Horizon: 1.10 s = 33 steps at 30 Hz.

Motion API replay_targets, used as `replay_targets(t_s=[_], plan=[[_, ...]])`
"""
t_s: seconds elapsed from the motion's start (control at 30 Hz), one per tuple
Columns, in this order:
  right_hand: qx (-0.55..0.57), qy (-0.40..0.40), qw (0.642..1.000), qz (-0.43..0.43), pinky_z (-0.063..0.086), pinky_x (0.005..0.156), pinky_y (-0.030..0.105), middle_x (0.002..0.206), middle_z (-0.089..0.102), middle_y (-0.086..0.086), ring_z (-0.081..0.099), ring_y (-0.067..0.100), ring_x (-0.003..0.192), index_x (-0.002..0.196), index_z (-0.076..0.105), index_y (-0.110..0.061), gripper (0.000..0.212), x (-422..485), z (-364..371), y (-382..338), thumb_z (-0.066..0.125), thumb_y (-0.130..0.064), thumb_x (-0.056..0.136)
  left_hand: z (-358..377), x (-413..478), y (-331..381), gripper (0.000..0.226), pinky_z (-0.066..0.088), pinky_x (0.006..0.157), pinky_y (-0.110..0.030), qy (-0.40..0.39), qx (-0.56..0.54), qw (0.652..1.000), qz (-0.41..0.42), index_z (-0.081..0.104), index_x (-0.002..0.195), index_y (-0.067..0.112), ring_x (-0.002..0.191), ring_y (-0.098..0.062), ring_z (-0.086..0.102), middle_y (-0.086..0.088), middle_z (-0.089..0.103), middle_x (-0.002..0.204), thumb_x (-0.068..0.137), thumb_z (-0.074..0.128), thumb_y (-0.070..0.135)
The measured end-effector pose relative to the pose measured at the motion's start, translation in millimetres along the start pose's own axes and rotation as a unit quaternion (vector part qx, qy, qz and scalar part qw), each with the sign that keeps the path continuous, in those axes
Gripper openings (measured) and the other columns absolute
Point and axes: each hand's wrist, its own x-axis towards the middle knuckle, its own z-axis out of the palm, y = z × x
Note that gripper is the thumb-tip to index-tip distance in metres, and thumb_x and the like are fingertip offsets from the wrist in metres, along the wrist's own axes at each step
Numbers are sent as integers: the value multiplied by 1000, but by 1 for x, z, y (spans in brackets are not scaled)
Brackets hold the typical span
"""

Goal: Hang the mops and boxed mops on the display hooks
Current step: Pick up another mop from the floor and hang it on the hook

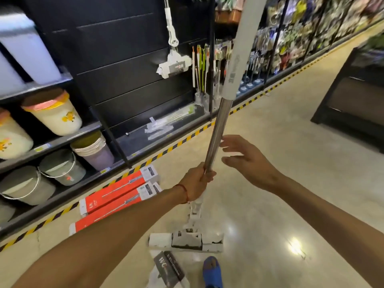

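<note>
Head view, looking down: closest to me is a blue shoe (212, 271), and just beside it a loose dark printed wrapper (168, 269) lying flat on the shiny floor (270, 204). Just beyond stands the sponge mop (218, 134), its white head (187, 240) resting on the floor so the floor carries the weight while the pole leans up and away towards the shelving. The left hand (197, 183), a red thread at the wrist, has its fingers wrapped tight round the steel shaft low down, just above the white hinge, which I'd judge gives control for the lift. The right hand (247, 161) is spread, fingers straight and just beside the shaft higher up, holding nothing; it looks ready to take a second hold, though I cannot tell if the fingertips touch. To the left, two red boxed mops (116, 196) lie side by side on the floor against the yellow-and-black floor tape (176, 144), not yet hung. Past the tape, wrapped goods (160, 127) lie on the black base shelf, and above them one matching mop (172, 59) already hangs head-down on the black slat panel (124, 69); its hook is out of sight. Stacked buckets (54, 113) fill the shelves to the left
</note>
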Motion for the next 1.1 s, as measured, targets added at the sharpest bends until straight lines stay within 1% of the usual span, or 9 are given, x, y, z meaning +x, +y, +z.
replay_targets(t_s=[0.13,0.2,0.43,0.6,0.7,0.8,0.9,1.0,1.1], plan=[[67,44,995,-58,53,97,32,123,66,-9,63,13,117,135,59,-22,36,83,-21,-21,65,-30,100,-34,75,10,21,50,84,-29,-32,87,996,20,57,113,10,94,-17,60,-3,66,105,108,47,27],[63,65,993,-76,55,99,40,117,65,0,63,20,112,128,59,-15,28,126,-34,-27,58,-32,105,-49,111,15,24,50,85,-27,-48,105,993,19,58,119,7,97,-16,59,-2,65,109,108,46,25],[72,65,992,-83,53,97,59,105,70,10,66,31,108,104,67,-24,42,248,-66,-28,45,-60,99,-92,233,20,19,51,91,-35,-65,137,988,-7,61,107,11,101,-29,64,-15,70,111,104,56,29],[68,50,993,-84,54,96,54,98,71,8,67,27,99,109,65,-8,33,332,-94,-8,45,-35,110,-119,323,37,29,49,101,-37,-87,203,975,-30,64,120,16,113,-24,63,-6,69,123,100,61,37],[73,20,994,-83,56,95,55,100,71,8,69,27,99,110,64,-11,30,395,-123,9,45,-35,109,-143,385,47,34,49,109,-35,-75,234,969,0,63,132,16,124,-17,61,0,62,137,98,59,15],[74,10,992,-97,56,91,54,95,71,9,68,27,94,106,64,-12,31,458,-157,31,45,-36,109,-176,447,79,37,52,105,-42,56,150,987,24,73,120,14,112,-16,66,-4,71,123,90,53,7],[47,-27,993,-107,56,87,42,92,71,5,67,16,88,102,66,-13,29,513,-190,48,44,-30,111,-213,499,146,25,56,102,-44,208,-67,975,41,71,117,7,112,-27,69,-8,74,115,101,52,6],[39,-68,991,-110,58,85,42,90,72,1,68,16,87,102,67,-15,25,568,-214,63,48,-29,110,-241,538,206,33,58,96,-37,258,-258,928,75,66,123,8,112,-26,72,-6,75,117,109,42,25],[50,-90,989,-104,57,91,49,92,71,3,68,20,91,104,67,-16,25,620,-227,78,49,-32,109,-255,575,238,27,56,99,-38,238,-312,911,128,62,124,17,113,-24,69,-5,71,121,105,45,26]])
